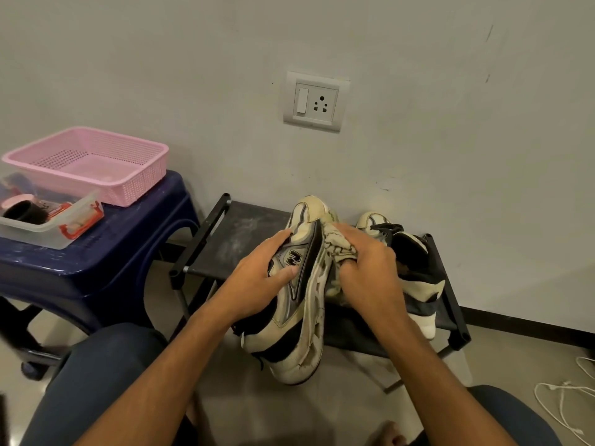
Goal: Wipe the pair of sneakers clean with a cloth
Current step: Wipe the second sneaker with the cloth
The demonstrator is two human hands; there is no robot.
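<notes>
— Sneaker (289, 336) position?
— Tilted on its side over black rack (238, 239), toe toward wall, gripped round the upper by left hand (260, 278).
— Right hand (370, 272)?
— Closed round crumpled cloth (338, 246), pressed against the sole edge. On rack just beside: second sneaker (421, 288).

Sneaker (291, 294) scuffed leather-look, cloth (338, 249) crumpled, basket (87, 162) perforated plastic, stool (106, 249) glossy plastic.

the only mark that reads plainly is a bold letter "n" logo (295, 257) on the silver side panel of the cream, silver and black sneaker (299, 313) in the near middle, while white print on a red label (56, 211) inside the clear plastic box (48, 235) at the far left is too small to read.
</notes>
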